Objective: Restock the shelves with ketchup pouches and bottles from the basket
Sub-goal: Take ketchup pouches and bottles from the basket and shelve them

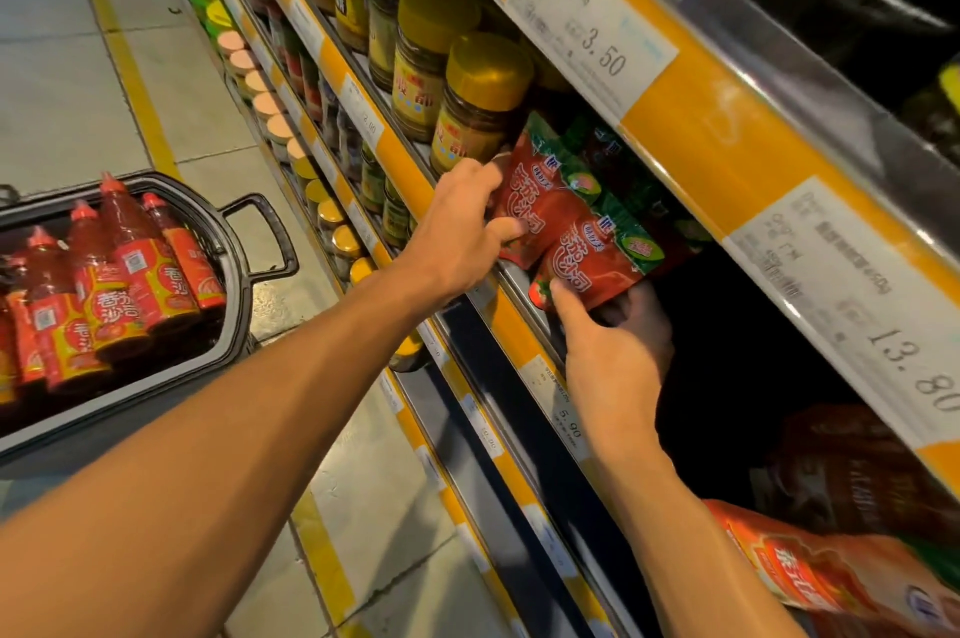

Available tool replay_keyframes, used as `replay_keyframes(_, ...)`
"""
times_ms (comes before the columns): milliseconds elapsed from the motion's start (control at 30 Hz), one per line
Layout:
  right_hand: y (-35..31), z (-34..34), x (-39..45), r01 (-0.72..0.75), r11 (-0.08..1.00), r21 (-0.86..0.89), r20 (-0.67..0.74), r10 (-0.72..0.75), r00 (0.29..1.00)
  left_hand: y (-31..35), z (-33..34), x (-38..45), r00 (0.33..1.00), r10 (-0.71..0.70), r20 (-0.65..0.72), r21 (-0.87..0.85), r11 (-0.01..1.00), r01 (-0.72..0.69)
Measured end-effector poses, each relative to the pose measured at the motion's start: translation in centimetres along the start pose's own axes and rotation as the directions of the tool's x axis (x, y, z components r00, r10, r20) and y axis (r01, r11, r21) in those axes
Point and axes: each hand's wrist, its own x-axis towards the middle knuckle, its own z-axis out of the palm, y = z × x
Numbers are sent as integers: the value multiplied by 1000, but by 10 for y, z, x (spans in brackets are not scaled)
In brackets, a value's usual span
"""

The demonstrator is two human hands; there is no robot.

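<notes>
At center frame, 2 red ketchup pouches (pixel 566 226) held at the front edge of a shelf (pixel 511 284), side by side and tilted. Left hand (pixel 462 234) curled around the left-hand pouch, fingers over its top corner, thumb pressed on its lower edge. Right hand (pixel 613 351) gripping the right-hand pouch from below, thumb up on its red face, fingers wrapped behind. Just left of the pouches, yellow-lidded jars (pixel 480 102) lined along the same shelf. At left of frame, a dark basket (pixel 249 242) on the floor, packed with red ketchup bottles (pixel 130 268) lying on their sides. At upper right, price tags (pixel 592 8) on the yellow shelf strip above. At lower right, more red packs (pixel 810 580) on a lower shelf.
</notes>
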Motion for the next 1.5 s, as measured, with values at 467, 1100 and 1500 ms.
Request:
replay_keyframes(467,-11,-15,-36,52,998,25,-72,-50,996,27,-24,-52,987,-126,-98,-32,992,124)
replay_keyframes(1100,-52,-221,-313,-222,975,-2,114,221,969,214,-135,-291,935,-335,121,-85,934,346)
replay_keyframes(1500,65,-400,-517,-438,878,193,-352,478,804,325,-10,-451,830,-99,548,-65,985,161)
